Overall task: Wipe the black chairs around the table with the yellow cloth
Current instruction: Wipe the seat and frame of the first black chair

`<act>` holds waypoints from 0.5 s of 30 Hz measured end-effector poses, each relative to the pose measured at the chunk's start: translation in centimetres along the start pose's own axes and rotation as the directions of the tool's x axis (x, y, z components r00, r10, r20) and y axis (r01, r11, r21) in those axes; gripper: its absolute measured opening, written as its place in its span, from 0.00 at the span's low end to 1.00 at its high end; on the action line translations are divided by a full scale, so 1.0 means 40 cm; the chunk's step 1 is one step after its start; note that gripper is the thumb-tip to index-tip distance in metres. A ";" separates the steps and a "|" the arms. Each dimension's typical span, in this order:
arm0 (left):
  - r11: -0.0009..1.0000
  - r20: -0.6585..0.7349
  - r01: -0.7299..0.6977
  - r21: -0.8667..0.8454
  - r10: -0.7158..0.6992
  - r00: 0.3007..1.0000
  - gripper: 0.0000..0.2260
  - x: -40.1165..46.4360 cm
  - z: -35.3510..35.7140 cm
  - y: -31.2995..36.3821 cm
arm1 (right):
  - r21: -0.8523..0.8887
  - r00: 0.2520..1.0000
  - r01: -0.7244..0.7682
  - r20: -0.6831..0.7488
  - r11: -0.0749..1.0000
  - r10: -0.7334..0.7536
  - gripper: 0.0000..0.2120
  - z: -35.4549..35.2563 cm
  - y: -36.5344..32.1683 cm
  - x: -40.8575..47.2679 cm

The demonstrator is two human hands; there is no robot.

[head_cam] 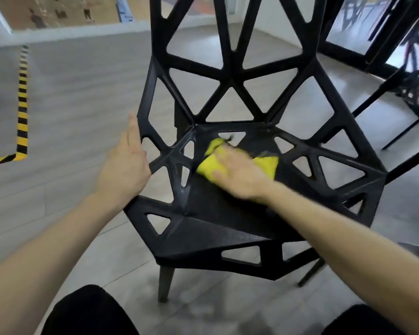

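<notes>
wiping mid-seat, the right grip (240,175) presses the yellow cloth (212,165) flat on the black chair (230,223), the left grip (125,165) released beside its rim; backrest and the other chairs look left to do.

Chair back (230,76) beyond seat; floor (78,93) leftward.

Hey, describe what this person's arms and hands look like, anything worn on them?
Both forearms are bare up to the frame edge: no sleeves in view. The left hand and the right hand wear no gloves, and no watch, band or ring shows. The right hand is motion-blurred, so fine details there cannot be told.
</notes>
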State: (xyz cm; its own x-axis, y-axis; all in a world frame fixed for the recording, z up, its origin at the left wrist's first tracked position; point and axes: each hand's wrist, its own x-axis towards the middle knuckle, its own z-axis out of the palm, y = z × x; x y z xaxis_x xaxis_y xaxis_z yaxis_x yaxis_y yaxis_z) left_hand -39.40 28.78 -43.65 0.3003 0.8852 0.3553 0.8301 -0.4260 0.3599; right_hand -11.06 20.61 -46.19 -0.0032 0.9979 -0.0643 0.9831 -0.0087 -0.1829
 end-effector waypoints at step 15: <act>0.978 -0.035 -0.002 -0.207 -0.005 0.999 0.36 -0.003 0.009 -0.007 | -0.006 0.976 -0.179 -0.129 0.984 0.176 0.32 0.001 0.163 0.174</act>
State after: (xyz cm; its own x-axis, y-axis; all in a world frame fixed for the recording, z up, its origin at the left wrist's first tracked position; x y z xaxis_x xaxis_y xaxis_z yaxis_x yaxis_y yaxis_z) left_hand -39.50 28.84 -44.12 0.2798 0.8803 0.3832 0.7140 -0.4576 0.5299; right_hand -4.70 27.51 -47.88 0.1939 0.9805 0.0319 0.9689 -0.1863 -0.1626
